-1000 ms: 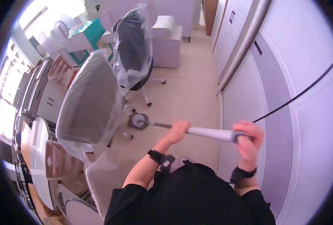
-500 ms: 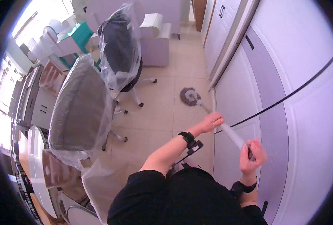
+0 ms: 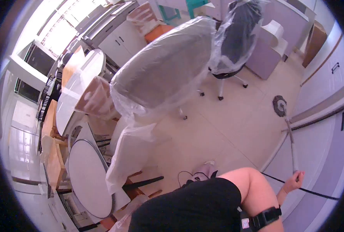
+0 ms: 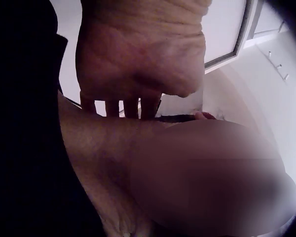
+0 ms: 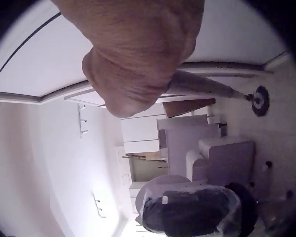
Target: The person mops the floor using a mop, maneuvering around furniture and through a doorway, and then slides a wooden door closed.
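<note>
A mop with a round grey head (image 3: pixel 280 106) stands on the tiled floor near the cabinet doors, its light handle (image 3: pixel 293 152) rising at a slant. My right hand (image 3: pixel 294 181) grips the upper end of that handle. In the right wrist view the hand (image 5: pixel 138 69) covers the top of the pole, and the mop head (image 5: pixel 260 101) is down on the floor. My left arm is bent up at the elbow, its hand outside the head view. In the left wrist view the left hand (image 4: pixel 143 59) has extended fingers reaching to skin beside the blurred face.
White sliding doors (image 3: pixel 315 154) line the right side. Plastic-wrapped chairs, a grey one (image 3: pixel 164 69) and a dark one (image 3: pixel 237 38), stand ahead. Round white tables (image 3: pixel 90 178) and a wrapped wooden chair (image 3: pixel 96 96) crowd the left. A lilac cabinet (image 3: pixel 266 58) is at the back.
The mop head moved from beside the chairs over to the cabinet doors. My left hand let go of the handle and rose to the face. The view turned left.
</note>
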Motion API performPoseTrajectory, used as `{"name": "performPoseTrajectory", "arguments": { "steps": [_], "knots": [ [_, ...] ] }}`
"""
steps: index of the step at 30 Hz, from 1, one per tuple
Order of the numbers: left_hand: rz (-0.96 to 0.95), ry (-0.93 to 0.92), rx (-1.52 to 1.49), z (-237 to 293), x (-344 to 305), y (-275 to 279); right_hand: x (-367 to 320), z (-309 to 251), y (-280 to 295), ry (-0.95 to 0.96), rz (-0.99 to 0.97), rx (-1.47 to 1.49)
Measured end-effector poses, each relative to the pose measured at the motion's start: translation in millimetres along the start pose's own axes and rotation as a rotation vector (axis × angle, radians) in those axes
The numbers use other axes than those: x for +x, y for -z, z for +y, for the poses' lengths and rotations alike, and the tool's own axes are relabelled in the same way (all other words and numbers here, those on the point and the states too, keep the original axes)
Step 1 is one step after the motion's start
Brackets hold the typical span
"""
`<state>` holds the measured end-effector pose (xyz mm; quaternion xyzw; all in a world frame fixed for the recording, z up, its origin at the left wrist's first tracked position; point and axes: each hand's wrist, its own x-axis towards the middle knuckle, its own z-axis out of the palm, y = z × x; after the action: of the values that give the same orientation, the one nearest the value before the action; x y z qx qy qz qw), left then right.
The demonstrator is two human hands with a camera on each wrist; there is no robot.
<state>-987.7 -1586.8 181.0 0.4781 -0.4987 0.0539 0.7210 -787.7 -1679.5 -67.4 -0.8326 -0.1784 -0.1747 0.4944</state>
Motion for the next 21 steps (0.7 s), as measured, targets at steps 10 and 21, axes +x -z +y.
{"name": "performPoseTrajectory", "arguments": {
  "steps": [10,21],
  "knots": [
    [0.003,-0.055,-0.109,22.0,-18.0,10.0,-42.7,-58.7,169.3,0.054,0.071,-0.434],
    [-0.052,-0.103,-0.206,39.5,-30.6,17.4,-116.9,-70.4,164.2,0.084,0.450,-0.164]
  ]
}}
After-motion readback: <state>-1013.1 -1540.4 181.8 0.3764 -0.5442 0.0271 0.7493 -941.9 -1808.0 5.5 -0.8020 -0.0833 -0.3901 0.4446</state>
